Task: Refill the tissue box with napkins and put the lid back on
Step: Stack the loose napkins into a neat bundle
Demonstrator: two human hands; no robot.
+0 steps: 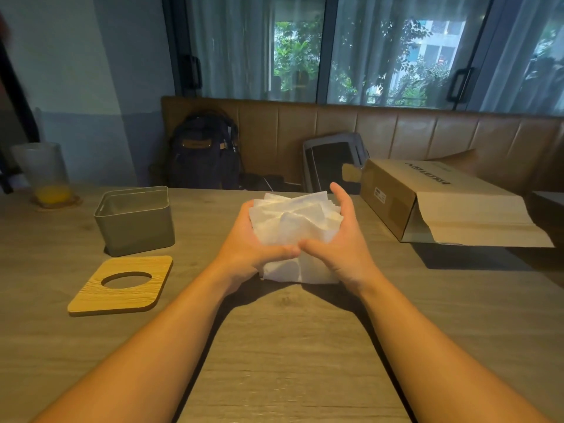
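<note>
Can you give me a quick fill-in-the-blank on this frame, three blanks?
1. The stack of napkins is held by ____ hands.
2. The wooden lid lies flat on the table, ____ the grey tissue box.
3. The cardboard box lies on its side to the person's ____.

Missing words: both; off; right

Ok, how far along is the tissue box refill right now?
Done: the lid is off and lies flat on the table, in front of the open box. In hand: both hands, left and right, hold the napkins in a grip above the table, right of the box. Left: put the napkins into the box, then set the lid back on.
</note>
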